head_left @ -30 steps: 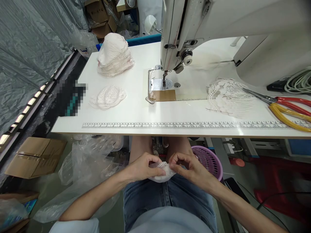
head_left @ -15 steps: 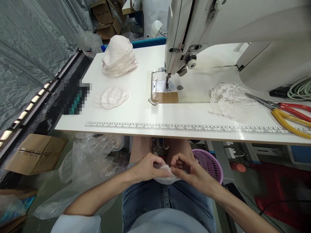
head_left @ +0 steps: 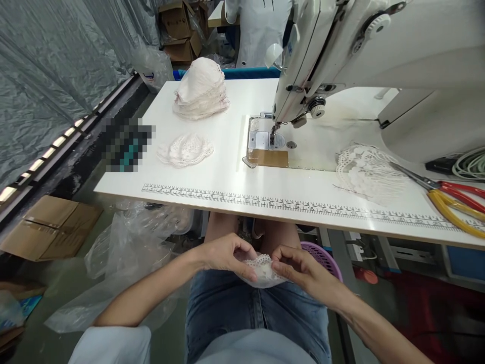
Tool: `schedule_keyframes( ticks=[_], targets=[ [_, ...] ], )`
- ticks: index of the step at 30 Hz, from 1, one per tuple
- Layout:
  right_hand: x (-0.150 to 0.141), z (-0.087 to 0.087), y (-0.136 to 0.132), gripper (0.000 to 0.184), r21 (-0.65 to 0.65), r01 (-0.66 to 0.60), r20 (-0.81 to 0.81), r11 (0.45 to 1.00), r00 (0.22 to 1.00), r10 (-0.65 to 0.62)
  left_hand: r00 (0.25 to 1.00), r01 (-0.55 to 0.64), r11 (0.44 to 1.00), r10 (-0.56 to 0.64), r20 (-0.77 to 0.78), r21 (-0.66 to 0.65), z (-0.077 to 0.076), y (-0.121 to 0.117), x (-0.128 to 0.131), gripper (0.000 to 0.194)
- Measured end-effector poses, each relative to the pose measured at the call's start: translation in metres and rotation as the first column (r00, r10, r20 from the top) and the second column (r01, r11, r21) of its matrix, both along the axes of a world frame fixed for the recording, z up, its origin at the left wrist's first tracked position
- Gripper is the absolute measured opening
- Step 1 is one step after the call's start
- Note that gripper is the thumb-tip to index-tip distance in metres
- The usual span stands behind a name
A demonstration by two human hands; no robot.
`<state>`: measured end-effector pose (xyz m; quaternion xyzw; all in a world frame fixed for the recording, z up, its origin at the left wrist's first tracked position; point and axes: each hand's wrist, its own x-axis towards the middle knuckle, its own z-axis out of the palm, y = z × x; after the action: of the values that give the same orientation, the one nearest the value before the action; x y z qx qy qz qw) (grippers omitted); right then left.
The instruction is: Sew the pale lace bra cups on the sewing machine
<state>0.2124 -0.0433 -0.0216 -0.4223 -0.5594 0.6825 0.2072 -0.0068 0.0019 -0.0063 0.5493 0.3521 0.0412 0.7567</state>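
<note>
Over my lap, a small white lace-edged fabric piece (head_left: 264,273) is held between both hands, below the table's front edge. My left hand (head_left: 233,259) grips its left side, thumb on top and fingers partly behind it. At its right edge, my right hand (head_left: 297,267) pinches the lace between thumb and fingers. A flat white lace piece (head_left: 185,150) lies on the table's left part. Behind it stands a stack of pale fabric cups (head_left: 201,90). White lace with loose threads (head_left: 366,172) lies to the right, under the tips of the scissors (head_left: 435,187).
A sewing machine (head_left: 303,86) stands over the white table (head_left: 227,184), which has a printed ruler (head_left: 265,200) along its front. Beneath the table is a purple basket (head_left: 322,258). Plastic bags (head_left: 129,253) and a cardboard box (head_left: 49,227) are on the floor at left.
The view has turned, so the table and machine appear shifted right and tilted. Both hands still hold the lace piece; the fingers have shifted slightly and more of its lace edge shows.
</note>
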Motion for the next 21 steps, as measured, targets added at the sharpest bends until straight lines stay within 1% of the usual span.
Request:
schedule_keyframes(
  ticks=[4, 7, 9, 12, 15, 17, 18, 19, 21],
  targets=[
    [0.000, 0.006, 0.001, 0.026, -0.010, -0.019, -0.010, 1.000, 1.000, 0.019, 1.000, 0.018, 1.000, -0.018, 0.014, 0.009, -0.004, 0.003, -0.009, 0.032],
    [-0.002, 0.009, 0.001, 0.026, -0.012, -0.018, -0.006, 1.000, 1.000, 0.018, 0.998, 0.053, 0.999, -0.054, 0.018, 0.012, -0.003, 0.006, -0.014, 0.030],
    [-0.004, 0.009, 0.002, 0.026, -0.003, -0.017, 0.000, 1.000, 1.000, 0.017, 0.998, 0.057, 0.998, -0.057, 0.025, -0.002, -0.003, 0.007, -0.014, 0.031],
    [-0.006, 0.008, 0.003, 0.025, 0.021, -0.025, 0.037, 0.999, 0.999, 0.024, 0.999, 0.018, 0.999, -0.016, 0.044, -0.042, -0.005, 0.005, -0.006, 0.035],
    [-0.008, 0.012, 0.006, 0.026, 0.048, -0.019, 0.077, 0.999, 0.997, 0.015, 0.996, -0.081, 0.995, 0.083, 0.032, -0.057, -0.007, 0.002, 0.004, 0.035],
    [-0.010, 0.021, 0.011, 0.028, 0.072, -0.005, 0.089, 0.997, 0.996, -0.002, 0.989, -0.146, 0.989, 0.147, 0.015, -0.036, -0.001, 0.004, 0.007, 0.034],
    [-0.011, 0.028, 0.014, 0.028, 0.081, 0.003, 0.094, 0.997, 0.996, -0.010, 0.987, -0.158, 0.987, 0.158, 0.006, -0.015, 0.006, 0.008, 0.007, 0.034],
    [-0.012, 0.036, 0.020, 0.029, 0.087, 0.009, 0.100, 0.996, 0.995, -0.017, 0.989, -0.150, 0.989, 0.150, -0.001, 0.016, 0.015, 0.015, 0.006, 0.033],
    [-0.014, 0.054, 0.035, 0.031, 0.109, 0.018, 0.104, 0.994, 0.994, -0.029, 0.995, -0.091, 0.988, 0.095, -0.025, 0.129, 0.040, 0.036, 0.005, 0.030]
  ],
)
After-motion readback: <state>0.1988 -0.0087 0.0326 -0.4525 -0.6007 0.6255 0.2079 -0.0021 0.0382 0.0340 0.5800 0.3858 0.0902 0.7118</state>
